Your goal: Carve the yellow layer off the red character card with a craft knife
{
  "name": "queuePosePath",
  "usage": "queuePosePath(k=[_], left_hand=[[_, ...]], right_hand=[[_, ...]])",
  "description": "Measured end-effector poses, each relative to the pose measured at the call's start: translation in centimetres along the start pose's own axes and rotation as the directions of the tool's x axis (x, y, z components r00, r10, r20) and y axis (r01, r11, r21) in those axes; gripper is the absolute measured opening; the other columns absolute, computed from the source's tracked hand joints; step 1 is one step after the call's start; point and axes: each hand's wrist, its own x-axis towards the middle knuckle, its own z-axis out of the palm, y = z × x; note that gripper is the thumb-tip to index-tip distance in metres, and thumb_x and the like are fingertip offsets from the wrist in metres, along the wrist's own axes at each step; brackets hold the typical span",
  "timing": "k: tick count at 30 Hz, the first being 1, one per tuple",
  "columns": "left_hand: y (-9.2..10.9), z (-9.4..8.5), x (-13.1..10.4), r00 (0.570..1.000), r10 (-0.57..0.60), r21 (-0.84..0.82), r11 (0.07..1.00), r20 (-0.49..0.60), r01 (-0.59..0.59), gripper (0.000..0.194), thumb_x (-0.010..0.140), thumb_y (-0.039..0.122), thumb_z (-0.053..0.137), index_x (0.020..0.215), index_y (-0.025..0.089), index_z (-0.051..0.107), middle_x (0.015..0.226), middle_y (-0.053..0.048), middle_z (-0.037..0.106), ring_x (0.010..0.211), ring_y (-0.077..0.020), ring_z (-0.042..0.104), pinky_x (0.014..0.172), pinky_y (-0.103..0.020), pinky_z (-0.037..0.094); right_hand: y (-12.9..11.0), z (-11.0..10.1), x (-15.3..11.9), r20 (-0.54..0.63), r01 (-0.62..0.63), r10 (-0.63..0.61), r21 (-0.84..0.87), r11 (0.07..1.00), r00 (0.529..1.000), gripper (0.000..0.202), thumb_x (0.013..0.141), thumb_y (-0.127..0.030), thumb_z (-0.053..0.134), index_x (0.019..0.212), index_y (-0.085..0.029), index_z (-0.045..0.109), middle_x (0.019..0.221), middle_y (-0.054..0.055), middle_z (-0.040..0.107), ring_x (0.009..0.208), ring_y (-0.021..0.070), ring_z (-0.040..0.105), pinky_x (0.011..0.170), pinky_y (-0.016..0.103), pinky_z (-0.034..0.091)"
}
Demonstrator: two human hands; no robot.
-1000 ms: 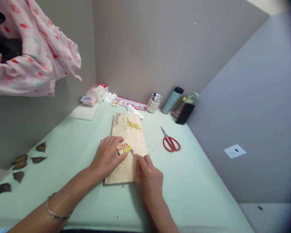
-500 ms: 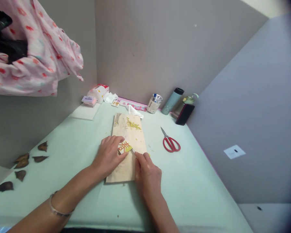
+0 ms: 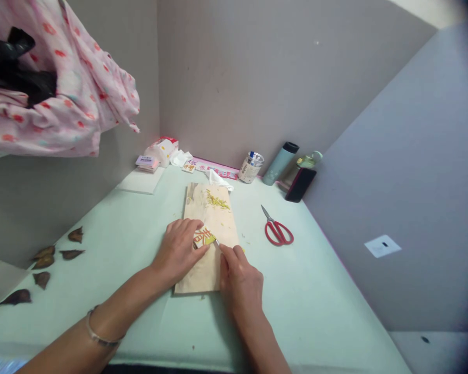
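Observation:
A pale wooden board point(image 3: 203, 270) lies on the light green table. On it my left hand point(image 3: 179, 246) grips a small square piece point(image 3: 203, 236) by its edges, the thumb at the near side and fingers at the far side. The piece shows an orange-red character and a yellow-green corner. My right hand point(image 3: 242, 280) is closed around a thin metal-tipped tool point(image 3: 217, 242), whose tip touches the piece's right corner. Most of the tool is hidden in the fingers. Yellow-green shavings point(image 3: 217, 200) lie at the board's far end.
Red-handled scissors point(image 3: 278, 232) lie right of the board. Dried brown pods point(image 3: 42, 279) are at the left. A can point(image 3: 251, 167), a blue bottle point(image 3: 281, 164), a phone point(image 3: 301, 185) and tissues point(image 3: 219, 179) stand or lie along the back. Patterned cloth point(image 3: 81, 93) hangs upper left.
The whole view has shifted slightly, so everything appears a little further right. Both hands keep nearly the same pose on the piece and tool.

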Motion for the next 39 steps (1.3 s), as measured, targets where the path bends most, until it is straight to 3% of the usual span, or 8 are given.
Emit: queuePosePath(k=[8, 14, 17, 21, 25, 27, 33, 39], left_hand=[[-0.1, 0.1, 0.0, 1.000, -0.013, -0.017, 1.000, 0.007, 0.013, 0.034, 0.080, 0.021, 0.074, 0.108, 0.021, 0.055, 0.106, -0.005, 0.065, 0.103, -0.0298, 0.057, 0.094, -0.045, 0.041], [-0.2, 0.0, 0.1, 0.999, -0.049, -0.061, 0.997, 0.014, 0.050, 0.035, 0.079, 0.022, 0.074, 0.110, 0.022, 0.056, 0.108, -0.004, 0.067, 0.105, -0.0294, 0.059, 0.095, -0.045, 0.042], [-0.3, 0.1, 0.0, 0.998, -0.065, -0.090, 0.994, 0.016, 0.066, 0.036, 0.079, 0.023, 0.074, 0.110, 0.024, 0.056, 0.110, -0.003, 0.067, 0.107, -0.0283, 0.059, 0.096, -0.044, 0.042], [-0.3, 0.0, 0.0, 0.996, -0.082, -0.108, 0.991, 0.018, 0.084, 0.039, 0.077, 0.022, 0.074, 0.112, 0.024, 0.055, 0.112, -0.004, 0.068, 0.109, -0.0281, 0.059, 0.098, -0.043, 0.043], [-0.2, 0.0, 0.1, 0.996, -0.087, -0.118, 0.989, 0.018, 0.089, 0.034, 0.080, 0.026, 0.072, 0.110, 0.024, 0.056, 0.112, -0.004, 0.068, 0.109, -0.0284, 0.060, 0.097, -0.044, 0.043], [-0.3, 0.0, 0.1, 0.996, -0.086, -0.125, 0.988, 0.014, 0.087, 0.033, 0.081, 0.027, 0.070, 0.110, 0.023, 0.056, 0.112, -0.004, 0.068, 0.109, -0.0288, 0.060, 0.098, -0.045, 0.042], [-0.3, 0.1, 0.2, 0.996, -0.086, -0.146, 0.985, 0.016, 0.087, 0.036, 0.077, 0.024, 0.069, 0.110, 0.024, 0.056, 0.114, -0.004, 0.068, 0.110, -0.0299, 0.059, 0.099, -0.047, 0.041], [0.0, -0.1, 0.3, 0.996, -0.094, -0.140, 0.986, 0.012, 0.095, 0.033, 0.076, 0.024, 0.069, 0.105, 0.024, 0.055, 0.108, -0.005, 0.068, 0.107, -0.0300, 0.059, 0.097, -0.047, 0.040]], right_hand=[[0.6, 0.4, 0.9, 0.088, -0.123, 0.114, 0.096, 0.988, 0.990, 0.031, 0.092, -0.016, 0.044, 0.105, -0.023, 0.072, 0.089, 0.005, 0.068, 0.052, 0.0138, 0.055, 0.049, 0.028, 0.025], [3.1, -0.2, 2.4, 0.171, -0.222, 0.176, 0.304, 0.926, 0.969, 0.031, 0.092, -0.022, 0.046, 0.112, -0.021, 0.069, 0.079, 0.002, 0.069, 0.067, 0.0165, 0.063, 0.063, 0.025, 0.043], [3.6, -0.5, 2.9, 0.229, -0.253, 0.172, 0.397, 0.882, 0.958, 0.037, 0.094, -0.024, 0.040, 0.120, -0.016, 0.065, 0.071, 0.001, 0.065, 0.059, 0.0155, 0.059, 0.061, 0.025, 0.045], [2.7, -0.5, 4.5, 0.295, -0.253, 0.122, 0.461, 0.851, 0.948, 0.031, 0.090, -0.025, 0.051, 0.117, -0.019, 0.065, 0.085, 0.001, 0.068, 0.069, 0.0143, 0.061, 0.067, 0.024, 0.047], [1.7, -0.4, 6.4, 0.378, -0.260, 0.096, 0.413, 0.873, 0.921, 0.013, 0.083, -0.030, 0.072, 0.089, -0.020, 0.068, 0.081, -0.001, 0.067, 0.073, 0.0150, 0.059, 0.067, 0.026, 0.044], [1.6, -0.3, 7.1, 0.429, -0.257, 0.080, 0.374, 0.891, 0.900, 0.017, 0.083, -0.032, 0.074, 0.079, -0.019, 0.065, 0.077, -0.001, 0.065, 0.071, 0.0145, 0.059, 0.067, 0.027, 0.045], [1.6, -0.2, 7.6, 0.517, -0.207, 0.031, 0.286, 0.936, 0.856, 0.025, 0.097, -0.039, 0.064, 0.092, -0.015, 0.066, 0.088, 0.001, 0.067, 0.079, 0.0147, 0.065, 0.075, 0.033, 0.056], [1.0, -0.4, 7.1, 0.480, -0.150, 0.026, 0.221, 0.964, 0.877, 0.021, 0.099, -0.036, 0.062, 0.096, -0.015, 0.067, 0.097, 0.003, 0.069, 0.087, 0.0162, 0.066, 0.082, 0.037, 0.056]])
